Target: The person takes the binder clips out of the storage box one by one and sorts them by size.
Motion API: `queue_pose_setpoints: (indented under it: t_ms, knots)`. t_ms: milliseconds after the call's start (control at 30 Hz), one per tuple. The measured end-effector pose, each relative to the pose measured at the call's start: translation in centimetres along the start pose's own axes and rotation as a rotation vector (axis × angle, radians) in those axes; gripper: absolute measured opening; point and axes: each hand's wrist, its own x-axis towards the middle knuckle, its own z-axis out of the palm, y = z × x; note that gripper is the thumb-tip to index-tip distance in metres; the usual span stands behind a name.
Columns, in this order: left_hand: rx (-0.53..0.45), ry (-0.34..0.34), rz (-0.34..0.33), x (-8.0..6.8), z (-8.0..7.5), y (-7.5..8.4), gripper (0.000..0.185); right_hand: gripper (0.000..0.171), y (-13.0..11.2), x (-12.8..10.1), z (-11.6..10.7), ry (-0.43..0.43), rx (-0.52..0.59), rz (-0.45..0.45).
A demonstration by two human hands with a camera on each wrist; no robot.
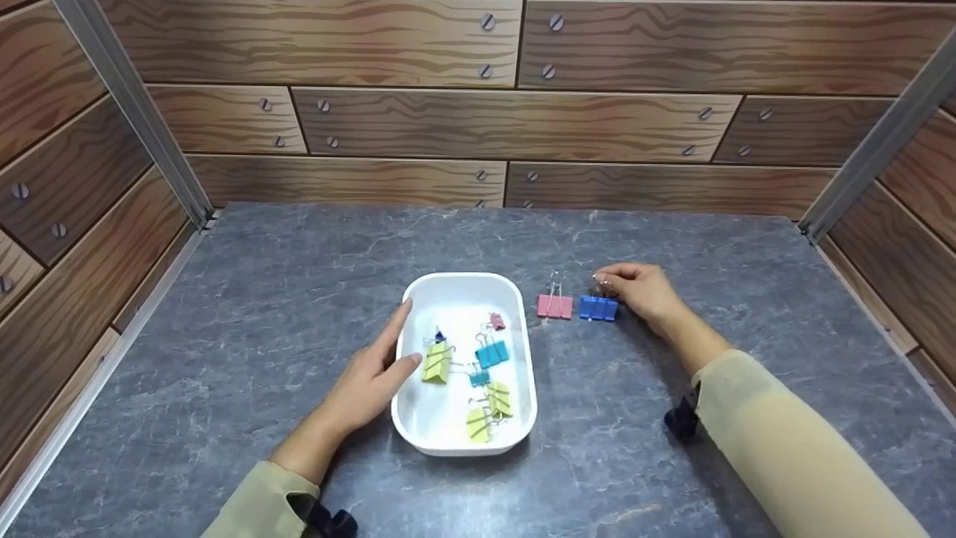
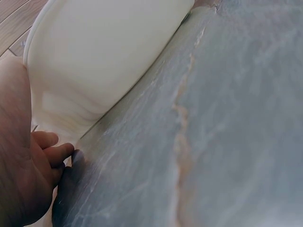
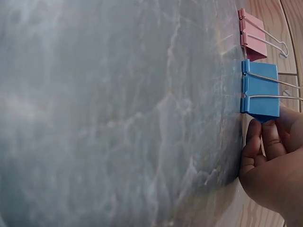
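A white plastic tray (image 1: 467, 446) holds several binder clips: yellow clips (image 1: 437, 363), teal clips (image 1: 492, 354), a small pink clip (image 1: 497, 321) and a small dark blue clip (image 1: 439, 337). My left hand (image 1: 366, 385) holds the tray's left side, thumb over the rim and fingers along the outer wall. To the tray's right, a large blue binder clip (image 1: 598, 308) stands on the table, and my right hand (image 1: 644, 291) pinches it at its wire handles. Left of it stands a large pink binder clip (image 1: 555, 306), handles up. In the right wrist view, the blue clip (image 3: 261, 90) partly covers my fingertips.
The grey marble-patterned tabletop (image 1: 299, 261) lies under everything. Wood-print panels (image 1: 515, 123) enclose it at the back and both sides, with metal posts (image 1: 142, 112) at the back corners. Dark wrist-camera mounts (image 1: 681, 418) sit at both sleeves.
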Motion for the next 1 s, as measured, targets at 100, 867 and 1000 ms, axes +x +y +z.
queue_pose_setpoints:
  t_ms: [100,867,1000]
  knots:
    - [0.008,-0.001,0.0,-0.04,-0.05,0.0,0.074,0.034,0.06,0.09,0.06,0.0,-0.039,0.016]
    - [0.011,-0.006,-0.02,-0.01,-0.05,-0.09,0.073,0.041,0.46,-0.29,-0.2,-0.058,-0.003,0.01]
    - [0.002,-0.006,-0.014,0.01,-0.05,-0.07,0.073,0.045,0.52,-0.38,-0.47,-0.058,0.02,0.016]
